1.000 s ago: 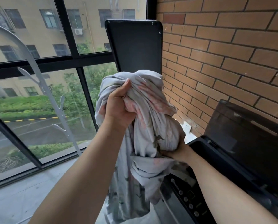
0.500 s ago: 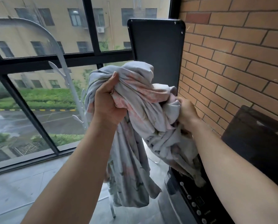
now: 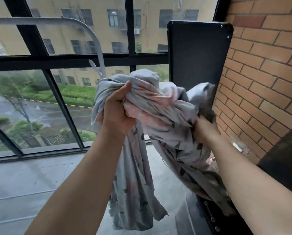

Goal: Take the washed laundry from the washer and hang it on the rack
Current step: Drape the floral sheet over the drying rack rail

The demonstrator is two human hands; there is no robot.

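A damp grey sheet (image 3: 165, 116) with pink and dark floral print is bunched up at chest height in front of the window. My left hand (image 3: 116, 109) grips its top-left bundle, and a long tail hangs down toward the floor. My right hand (image 3: 204, 128) is clenched in the right part of the cloth, partly hidden by folds. The washer (image 3: 209, 216) shows at the bottom right with its dark control panel and raised lid (image 3: 284, 160). The grey metal rack (image 3: 92, 36) arches behind the cloth on the left.
A brick wall (image 3: 264, 68) closes the right side. A tall black panel (image 3: 199, 53) stands in the corner behind the sheet. Black-framed windows (image 3: 60, 60) run across the back. Grey floor (image 3: 31, 180) spreads to the left.
The view has turned left, away from the washer. My hands have drawn apart, spreading the sheet, and my right hand has dropped slightly while still clenched in the cloth.
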